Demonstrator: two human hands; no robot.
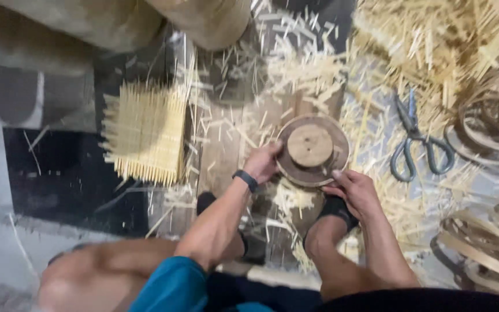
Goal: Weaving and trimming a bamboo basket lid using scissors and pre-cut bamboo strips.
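A round wooden disc (313, 149) with a smaller raised disc on top lies on a wooden board among bamboo shavings. My left hand (263, 162), with a black band on the wrist, grips the disc's left rim. My right hand (354, 189) holds its lower right rim with the thumb on the edge. Both my knees frame the bottom of the view.
A woven mat of thin bamboo strips (145, 132) lies to the left. Scissors with grey-blue handles (417, 141) rest on the right among loose bamboo splinters. Coiled bamboo strips (492, 121) and woven rings (486, 248) sit at the far right. Two thick logs (203, 20) lie at the top.
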